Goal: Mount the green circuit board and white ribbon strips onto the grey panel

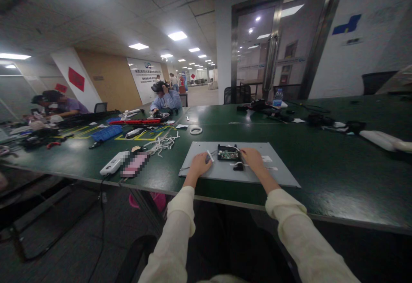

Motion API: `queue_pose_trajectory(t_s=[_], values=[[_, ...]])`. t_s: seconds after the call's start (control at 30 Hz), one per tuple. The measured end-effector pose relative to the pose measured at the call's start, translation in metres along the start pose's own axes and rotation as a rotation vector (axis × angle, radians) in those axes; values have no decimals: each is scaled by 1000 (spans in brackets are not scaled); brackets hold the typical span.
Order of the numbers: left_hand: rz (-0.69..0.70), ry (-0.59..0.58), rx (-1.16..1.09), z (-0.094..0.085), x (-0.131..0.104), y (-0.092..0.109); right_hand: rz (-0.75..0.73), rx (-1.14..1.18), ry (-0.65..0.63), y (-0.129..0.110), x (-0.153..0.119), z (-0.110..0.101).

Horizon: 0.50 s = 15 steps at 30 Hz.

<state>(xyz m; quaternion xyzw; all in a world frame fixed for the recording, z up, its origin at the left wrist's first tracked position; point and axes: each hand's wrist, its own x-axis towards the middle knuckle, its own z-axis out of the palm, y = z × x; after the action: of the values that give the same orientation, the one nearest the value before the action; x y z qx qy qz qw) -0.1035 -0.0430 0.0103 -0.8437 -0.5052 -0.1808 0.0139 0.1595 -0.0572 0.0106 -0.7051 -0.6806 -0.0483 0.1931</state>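
Observation:
On the green table lies a grey panel [222, 176]. Near its middle sits a black housing with a green circuit board [228, 153] inside. To the left of it, my left hand [200, 164] rests on the panel with its fingers curled by a short white strip [210, 156]. My right hand [253, 158] is at the housing's right edge, fingers pinched together at the end of a white strip; what they grip is too small to name. A small black part [238, 166] lies below the housing, between my hands. White labels [266, 159] show on the panel's right side.
A ring of white tape [195, 130] lies beyond the panel. To the left are white strips [162, 144], a blue basket [106, 133], a pink phone-like object [135, 165] and a white device [115, 163]. A person [165, 98] sits across the table.

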Motion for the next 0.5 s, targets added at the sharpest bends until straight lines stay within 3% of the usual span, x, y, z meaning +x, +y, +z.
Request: queue_pose_trajectory(t_s=[0.5], values=[[-6,14,-5,2,0,0,19,87,75,8,4,8]])
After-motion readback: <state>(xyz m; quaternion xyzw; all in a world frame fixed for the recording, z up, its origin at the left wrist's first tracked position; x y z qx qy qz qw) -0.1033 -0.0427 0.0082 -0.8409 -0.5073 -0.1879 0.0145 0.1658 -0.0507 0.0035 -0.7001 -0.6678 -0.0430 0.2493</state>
